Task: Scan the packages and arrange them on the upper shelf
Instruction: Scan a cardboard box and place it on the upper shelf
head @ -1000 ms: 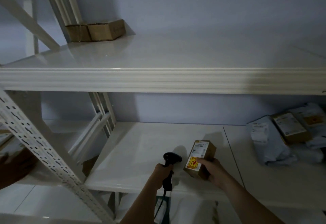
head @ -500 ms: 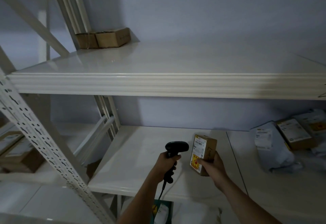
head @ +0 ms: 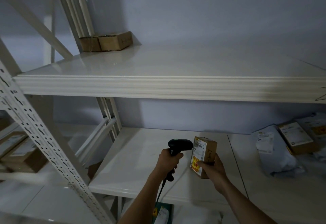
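Observation:
My left hand point(head: 169, 162) grips the handle of a black barcode scanner point(head: 179, 146), its head pointing right at a small cardboard package point(head: 204, 153). My right hand point(head: 212, 170) holds that package upright from below and behind, its white label and red-yellow sticker facing the scanner, a short gap between them. Both hover over the lower shelf point(head: 141, 162). The upper shelf point(head: 176, 65) above carries two brown boxes point(head: 107, 41) side by side at its back left corner.
Grey mailer bags point(head: 271, 153) and a labelled box point(head: 298, 139) lie piled at the right of the lower shelf. A perforated white upright point(head: 44, 144) slants across the left. More boxes point(head: 19, 151) sit on the neighbouring rack at the left.
The package was lifted and turned upright with its label towards the scanner, and the scanner rose level with it. The view tilted down a little.

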